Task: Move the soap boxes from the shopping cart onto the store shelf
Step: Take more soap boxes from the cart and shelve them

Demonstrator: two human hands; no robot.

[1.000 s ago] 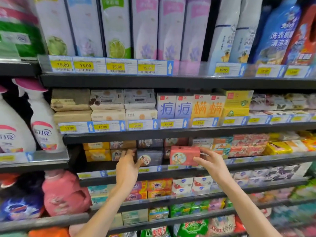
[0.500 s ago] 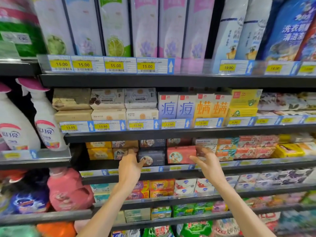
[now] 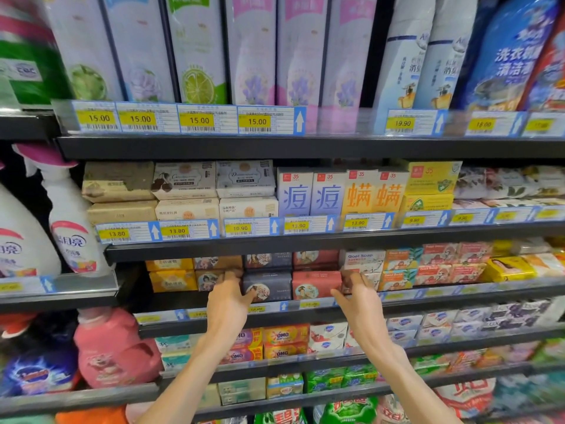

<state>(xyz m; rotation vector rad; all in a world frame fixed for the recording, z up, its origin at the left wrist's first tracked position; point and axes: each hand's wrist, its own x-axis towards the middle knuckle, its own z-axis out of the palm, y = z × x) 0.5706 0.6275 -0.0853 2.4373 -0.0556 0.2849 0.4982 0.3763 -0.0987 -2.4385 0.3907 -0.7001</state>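
Observation:
A red soap box [image 3: 316, 284] with a round picture sits on the third shelf [image 3: 428, 293], in the front row. My right hand [image 3: 359, 301] holds its right end, fingers curled behind it and thumb at its lower front corner. Touching the red box on its left stands a dark blue soap box [image 3: 270, 284]. My left hand [image 3: 229, 301] pinches the left end of that box, thumb on its front and fingertips behind. The shopping cart is out of view.
Yellow soap boxes [image 3: 172, 280] lie left of my left hand and Goat Soap boxes [image 3: 362, 260] right of my right hand. The shelf above [image 3: 305, 238] hangs low over this row. Spray bottles [image 3: 73, 228] stand at the left; detergent packs fill the lower shelves.
My right hand has pushed the red soap box from in front of the shelf back into the row beside the dark blue box. My left hand has shifted right onto the dark blue box.

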